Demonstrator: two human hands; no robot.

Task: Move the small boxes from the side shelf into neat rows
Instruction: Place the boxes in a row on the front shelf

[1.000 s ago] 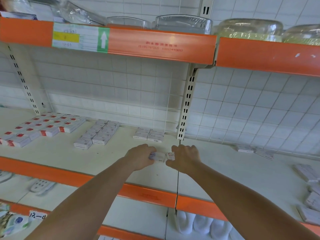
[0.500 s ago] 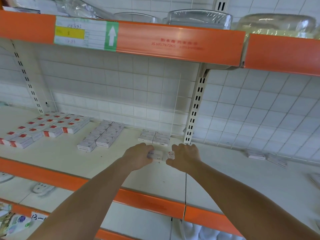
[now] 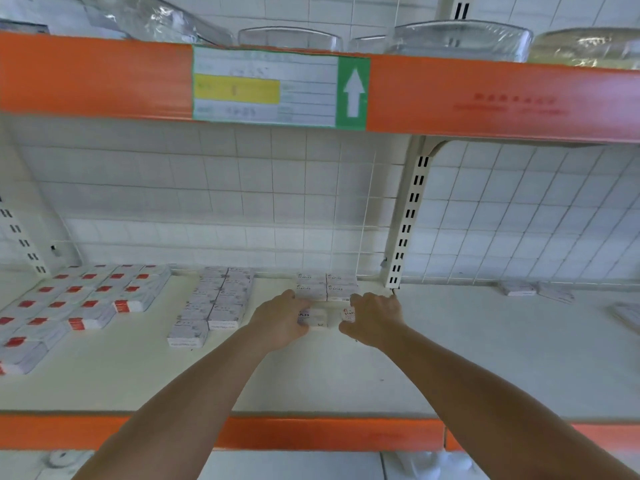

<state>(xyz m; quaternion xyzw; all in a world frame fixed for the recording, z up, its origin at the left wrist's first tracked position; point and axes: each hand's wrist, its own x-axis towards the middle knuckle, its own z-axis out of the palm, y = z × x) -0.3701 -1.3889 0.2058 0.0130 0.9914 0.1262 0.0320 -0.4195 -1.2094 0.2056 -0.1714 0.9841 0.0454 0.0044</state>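
My left hand (image 3: 280, 320) and my right hand (image 3: 374, 318) hold small white staple boxes (image 3: 320, 317) between them on the cream shelf (image 3: 311, 375). The fingers of both hands curl round the boxes' outer ends. They sit just in front of a short row of the same white boxes (image 3: 327, 287) at the back of the shelf. Two longer rows of white boxes (image 3: 214, 303) lie to the left. Further left is a block of red-labelled boxes (image 3: 76, 303). A few loose white boxes (image 3: 535, 291) lie on the neighbouring shelf at the right.
A slotted upright post (image 3: 407, 223) stands just right of my hands. An orange upper shelf edge (image 3: 485, 98) with a label (image 3: 280, 88) hangs overhead, with clear wrapped packs on it. The shelf's orange front lip (image 3: 329, 434) runs below my forearms. More boxes lie at the far right (image 3: 628, 315).
Both hands have pushed the held boxes further back, close up to the short back row. The view has shifted to the left and nearer the shelf.
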